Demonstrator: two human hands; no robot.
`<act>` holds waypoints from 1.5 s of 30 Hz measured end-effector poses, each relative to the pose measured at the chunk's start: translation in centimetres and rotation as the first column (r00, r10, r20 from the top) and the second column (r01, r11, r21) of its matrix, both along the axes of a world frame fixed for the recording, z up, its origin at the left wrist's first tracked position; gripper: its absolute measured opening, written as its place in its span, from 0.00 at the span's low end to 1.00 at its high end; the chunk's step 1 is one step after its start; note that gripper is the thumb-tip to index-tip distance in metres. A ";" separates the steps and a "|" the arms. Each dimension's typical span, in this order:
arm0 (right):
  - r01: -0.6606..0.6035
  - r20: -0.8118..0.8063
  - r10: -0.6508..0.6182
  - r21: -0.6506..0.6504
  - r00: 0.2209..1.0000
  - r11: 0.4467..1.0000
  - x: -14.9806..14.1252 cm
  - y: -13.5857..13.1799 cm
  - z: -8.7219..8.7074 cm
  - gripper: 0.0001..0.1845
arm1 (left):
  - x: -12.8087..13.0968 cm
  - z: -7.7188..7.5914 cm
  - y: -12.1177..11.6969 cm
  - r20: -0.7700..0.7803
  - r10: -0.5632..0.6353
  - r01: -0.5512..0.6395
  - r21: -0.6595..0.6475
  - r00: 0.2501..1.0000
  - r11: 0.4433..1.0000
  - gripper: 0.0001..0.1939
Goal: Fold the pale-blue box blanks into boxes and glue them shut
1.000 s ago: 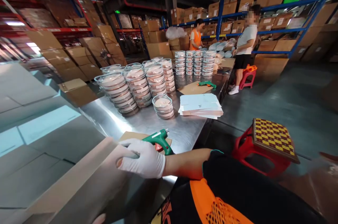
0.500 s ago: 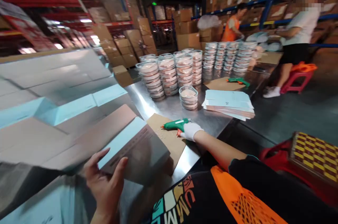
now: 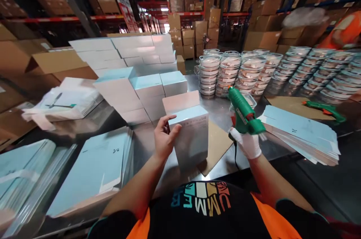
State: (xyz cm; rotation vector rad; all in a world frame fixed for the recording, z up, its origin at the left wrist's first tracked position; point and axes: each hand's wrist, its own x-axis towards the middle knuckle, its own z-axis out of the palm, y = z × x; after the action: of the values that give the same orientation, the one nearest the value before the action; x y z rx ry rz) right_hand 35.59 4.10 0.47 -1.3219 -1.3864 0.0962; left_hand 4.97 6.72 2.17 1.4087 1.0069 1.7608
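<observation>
My left hand [image 3: 166, 138], bare, grips the left edge of a cardboard box [image 3: 188, 145] with a pale blue top and one flap [image 3: 182, 102] standing up at its back. The thumb lies against the front face and the fingers reach over the top corner. My right hand [image 3: 248, 144], in a white glove, is wrapped round the handle of a green glue gun [image 3: 244, 113]. The gun is raised off the table, its orange nozzle pointing up and away, to the right of the box. A brown cardboard sheet [image 3: 218, 145] lies under and beside the box.
Finished-looking boxes [image 3: 141, 53] are stacked at the left. Flat blue cartons [image 3: 96, 160] lie at front left, with another pile [image 3: 301, 130] at right. Stacked glass containers [image 3: 208, 75] stand behind on the metal table [image 3: 194, 81]. A second glue gun [image 3: 324, 109] rests at right, near a person in orange [image 3: 345, 30].
My right hand has lifted the green glue gun off the cardboard sheet. The view has swung left, and the box now stands more upright in my left hand.
</observation>
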 end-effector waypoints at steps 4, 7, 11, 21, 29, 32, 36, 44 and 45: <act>-0.289 0.077 0.296 -0.087 0.952 0.953 -2.9 -1.7 3.7 0.08 | 1.2 0.2 -0.1 -0.065 0.033 -0.027 0.097 0.997 0.995 0.25; -0.355 0.157 0.366 -0.092 0.917 0.930 -5.7 -2.5 5.3 0.03 | 1.9 0.0 -0.3 -0.132 0.041 -0.018 0.175 0.990 0.984 0.23; -0.376 0.249 0.372 -0.033 0.894 0.926 -7.7 -2.0 5.6 0.06 | 2.1 -0.4 -0.6 -0.191 0.049 -0.001 0.243 0.980 0.970 0.22; -0.446 -0.603 0.141 -0.393 0.785 0.804 -3.9 2.8 -0.1 0.19 | 0.4 -0.2 -0.7 -0.020 -0.014 0.015 0.025 1.000 1.000 0.28; -0.055 -0.159 -0.070 -0.667 0.985 0.743 -1.3 4.3 -3.7 0.19 | -0.1 -1.1 -0.5 0.123 -0.093 0.109 -0.131 0.988 0.985 0.32; -0.339 -0.325 0.227 -0.349 0.918 0.873 -2.6 3.9 -1.8 0.33 | 0.6 -1.1 -0.6 0.097 -0.123 0.133 -0.104 0.988 0.986 0.32; -0.608 -0.312 0.553 -0.113 0.773 0.786 -5.6 3.0 2.2 0.38 | 1.5 -1.4 -0.6 -0.035 -0.163 0.166 0.137 0.986 0.977 0.27; -0.641 -0.134 0.630 -0.059 0.765 0.766 -5.4 2.1 2.4 0.39 | 0.8 -3.6 0.1 -0.052 -0.108 0.119 0.323 0.993 0.939 0.28; -0.651 -0.070 0.648 -0.040 0.758 0.758 -5.2 1.9 2.1 0.39 | 0.5 -3.5 0.3 -0.038 -0.114 0.121 0.331 0.993 0.936 0.31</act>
State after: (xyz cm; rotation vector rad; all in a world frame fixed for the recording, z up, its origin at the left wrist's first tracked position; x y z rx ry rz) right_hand 30.41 6.01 2.52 -0.8149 -1.7585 0.6474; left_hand 5.50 6.98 -1.37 1.6564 0.6354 1.8936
